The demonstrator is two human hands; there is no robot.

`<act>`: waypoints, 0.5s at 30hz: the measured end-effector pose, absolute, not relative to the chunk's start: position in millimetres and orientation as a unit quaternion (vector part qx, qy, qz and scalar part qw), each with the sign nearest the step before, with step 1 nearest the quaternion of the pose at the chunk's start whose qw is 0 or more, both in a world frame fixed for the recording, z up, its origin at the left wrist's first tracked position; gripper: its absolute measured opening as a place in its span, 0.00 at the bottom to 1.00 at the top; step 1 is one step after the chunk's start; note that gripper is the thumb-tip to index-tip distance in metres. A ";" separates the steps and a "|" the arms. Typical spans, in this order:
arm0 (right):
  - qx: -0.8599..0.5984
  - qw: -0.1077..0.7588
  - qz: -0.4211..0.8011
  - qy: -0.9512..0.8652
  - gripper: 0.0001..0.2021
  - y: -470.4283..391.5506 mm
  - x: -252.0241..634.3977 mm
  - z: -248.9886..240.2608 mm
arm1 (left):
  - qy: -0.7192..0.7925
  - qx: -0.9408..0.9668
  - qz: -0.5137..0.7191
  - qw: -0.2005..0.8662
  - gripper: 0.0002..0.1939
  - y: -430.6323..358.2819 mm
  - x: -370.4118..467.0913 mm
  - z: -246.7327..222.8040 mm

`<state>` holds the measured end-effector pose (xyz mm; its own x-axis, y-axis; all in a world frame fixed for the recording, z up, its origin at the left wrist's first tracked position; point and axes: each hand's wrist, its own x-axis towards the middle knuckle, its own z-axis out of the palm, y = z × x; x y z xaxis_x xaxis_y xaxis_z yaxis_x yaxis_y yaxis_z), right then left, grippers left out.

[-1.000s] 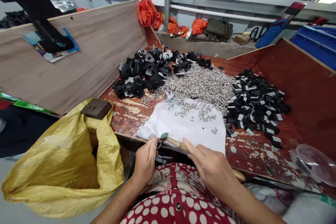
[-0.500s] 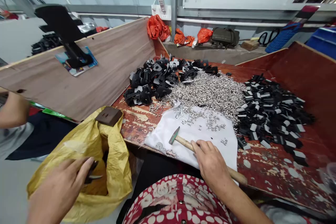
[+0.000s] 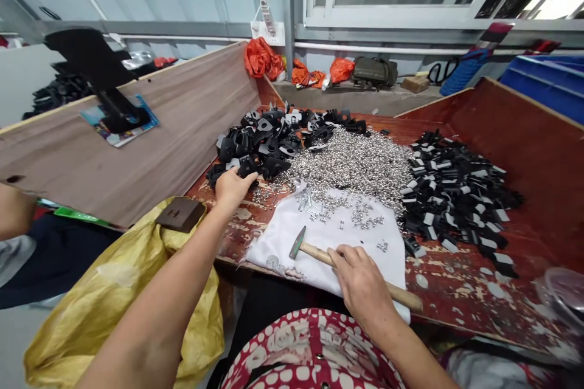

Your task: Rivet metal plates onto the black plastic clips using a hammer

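No readable lettering; colourful printed card (image 3: 93, 118) against wooden partition (image 3: 196, 109), print too small to make out

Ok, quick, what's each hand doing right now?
Left hand: at the left pile of black parts; whether it grips one cannot be told.
Right hand: closed on the hammer.

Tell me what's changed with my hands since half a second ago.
Your left hand moved from over the yellow bag forward to the left pile of black parts; the dark piece it held is out of sight. Your right hand stayed on the hammer over the white cloth.
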<state>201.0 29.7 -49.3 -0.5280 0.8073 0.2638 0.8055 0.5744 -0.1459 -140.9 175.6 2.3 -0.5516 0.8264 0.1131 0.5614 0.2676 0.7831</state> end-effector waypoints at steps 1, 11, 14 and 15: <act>-0.465 0.155 0.002 -0.872 0.21 29.3 200.6 -50.3 | 0.784 0.457 0.396 0.137 0.15 181.3 -144.5 4.9; -0.438 0.178 -0.006 -0.881 0.21 30.9 204.5 -55.7 | 0.756 0.640 0.089 -0.109 0.17 42.9 -160.2 27.3; -0.441 0.174 0.000 -0.881 0.21 32.7 203.4 -55.9 | 0.694 0.714 0.066 -0.072 0.16 9.5 -141.9 4.2; -0.445 0.171 0.004 -0.879 0.21 32.3 202.5 -55.0 | 0.679 0.725 0.101 -0.042 0.17 2.9 -138.8 -0.2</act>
<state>202.5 32.3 -55.0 -0.5454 0.7837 0.2974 0.7812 0.6038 -0.1585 -138.8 2.9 -0.2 0.0562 0.9773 0.2043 0.9944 -0.0732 0.0766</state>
